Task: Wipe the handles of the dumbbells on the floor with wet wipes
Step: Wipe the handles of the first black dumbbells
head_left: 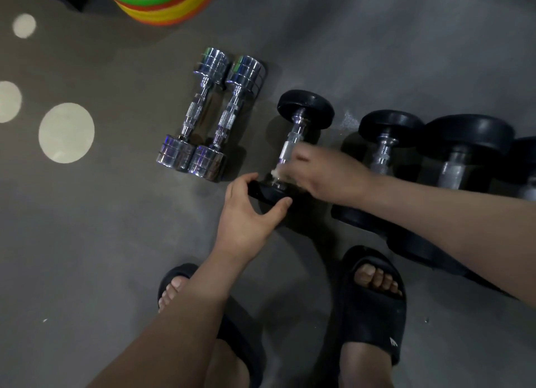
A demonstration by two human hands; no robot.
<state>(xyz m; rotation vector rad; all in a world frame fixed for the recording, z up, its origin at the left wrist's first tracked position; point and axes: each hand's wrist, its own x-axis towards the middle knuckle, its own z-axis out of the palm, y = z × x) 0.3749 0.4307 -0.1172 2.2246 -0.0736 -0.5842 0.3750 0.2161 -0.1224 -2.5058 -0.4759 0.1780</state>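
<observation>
A black dumbbell [304,104] with a chrome knurled handle lies on the grey floor in the middle. My left hand [249,216] grips its near black end. My right hand [324,175], blurred, is closed around the lower part of the handle with a white wet wipe [275,174] showing at its left edge. Two chrome dumbbells [211,114] lie side by side to the left. More black dumbbells [388,138] lie to the right, partly hidden under my right forearm.
A stack of coloured plastic rings [162,1] stands at the top. Pale round spots [66,132] mark the floor at left. My two feet in black slides [374,300] stand at the bottom.
</observation>
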